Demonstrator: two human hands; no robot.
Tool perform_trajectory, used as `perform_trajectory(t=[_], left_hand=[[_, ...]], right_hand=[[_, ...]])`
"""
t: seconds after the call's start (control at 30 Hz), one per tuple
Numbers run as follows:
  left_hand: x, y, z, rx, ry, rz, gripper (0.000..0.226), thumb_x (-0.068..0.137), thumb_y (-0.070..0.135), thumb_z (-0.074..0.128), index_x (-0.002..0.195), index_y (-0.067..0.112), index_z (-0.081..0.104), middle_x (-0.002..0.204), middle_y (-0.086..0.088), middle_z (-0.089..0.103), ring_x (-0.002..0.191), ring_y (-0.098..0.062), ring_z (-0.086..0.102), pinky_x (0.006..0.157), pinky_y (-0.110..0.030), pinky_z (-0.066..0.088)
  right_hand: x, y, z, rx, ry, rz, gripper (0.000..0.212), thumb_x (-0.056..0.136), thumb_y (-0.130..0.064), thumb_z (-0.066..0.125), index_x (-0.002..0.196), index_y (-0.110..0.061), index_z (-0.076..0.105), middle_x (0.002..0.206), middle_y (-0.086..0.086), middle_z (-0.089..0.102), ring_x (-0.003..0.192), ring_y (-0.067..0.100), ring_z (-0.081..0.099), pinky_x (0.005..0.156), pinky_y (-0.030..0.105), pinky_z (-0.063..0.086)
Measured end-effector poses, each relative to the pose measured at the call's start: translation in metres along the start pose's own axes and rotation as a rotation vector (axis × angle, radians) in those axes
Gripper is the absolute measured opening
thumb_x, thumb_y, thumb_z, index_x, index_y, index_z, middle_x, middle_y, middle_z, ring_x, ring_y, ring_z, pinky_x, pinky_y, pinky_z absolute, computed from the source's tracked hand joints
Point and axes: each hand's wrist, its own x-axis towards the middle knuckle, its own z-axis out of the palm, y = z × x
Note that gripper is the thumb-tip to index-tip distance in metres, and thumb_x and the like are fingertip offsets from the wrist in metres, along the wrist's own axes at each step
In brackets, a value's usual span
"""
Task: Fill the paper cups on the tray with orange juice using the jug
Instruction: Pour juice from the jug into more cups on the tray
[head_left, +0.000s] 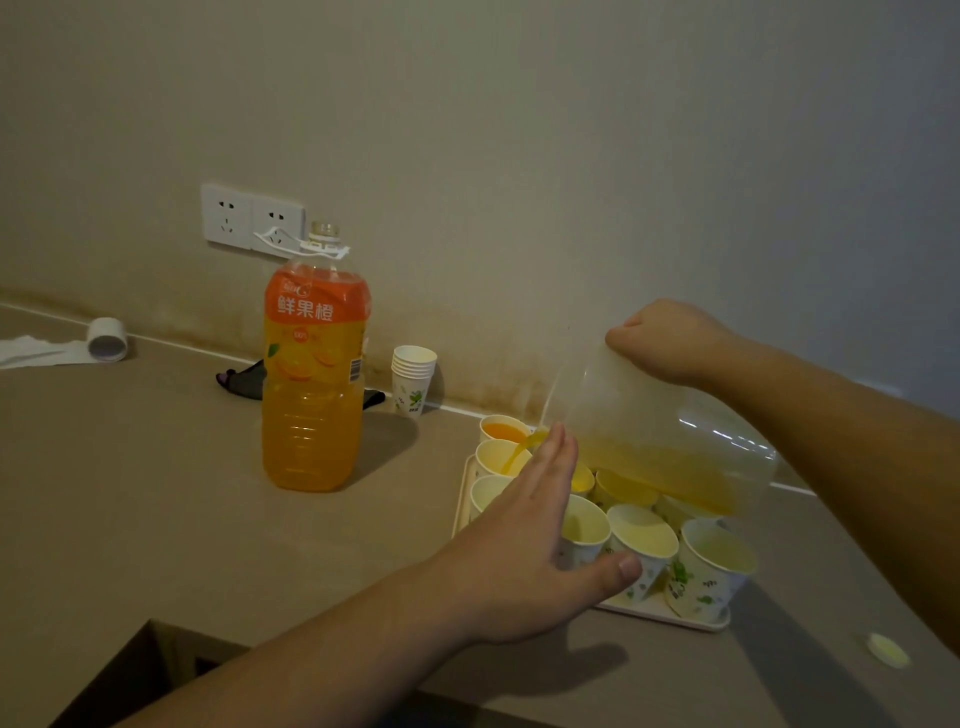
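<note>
Jug tipped left, spout down over cup; right hand grips it; left hand fingers straight.

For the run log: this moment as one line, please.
pouring | right hand tilts jug | juice stream into second cup | far cup filled | left hand open beside cups

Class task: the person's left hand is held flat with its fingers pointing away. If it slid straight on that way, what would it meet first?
Probably the tilted jug, just past the left hand's fingertips; depth is hard to judge.
</note>
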Motion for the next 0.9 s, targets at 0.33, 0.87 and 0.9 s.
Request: perform_trajectory(t=[0.33,0.87,0.9], left_hand=[[0.0013,-0.0017,0.0006,0.006,0.006,-0.003,0.109,0.087,0.077,0.051,0.158,0.036,-0.021,0.159,0.027,-0.034,0.148,0.007,-0.022,0.126,-0.032,0.005],[0.0005,0.0011,-0.0003,0.005,-0.003,-0.001,0.109,0.088,0.076,0.052,0.158,0.036,-0.022,0.159,0.027,-0.035,0.149,0.006,-0.021,0.125,-0.031,0.006],[0.0005,0.0014,0.0000,0.006,-0.004,0.000,0.109,0.088,0.076,0.052,0.158,0.036,-0.022,0.159,0.027,-0.035,0.149,0.005,-0.022,0.126,-0.032,0.006]], right_hand=[[0.0016,0.0010,0.0002,-0.011,-0.004,0.001,0.040,0.096,-0.027,0.045,0.060,-0.009,0.048,0.068,0.008,0.048,0.067,0.024,0.046,0.055,0.027,0.029],[0.0027,-0.0003,-0.0006,-0.052,-0.019,-0.033,0.041,0.097,-0.027,0.043,0.058,-0.014,0.045,0.067,0.005,0.046,0.074,0.029,0.049,0.061,0.030,0.031],[0.0027,-0.0004,-0.0007,-0.054,-0.013,-0.039,0.042,0.097,-0.026,0.043,0.058,-0.014,0.045,0.067,0.005,0.046,0.072,0.028,0.049,0.060,0.030,0.031]])
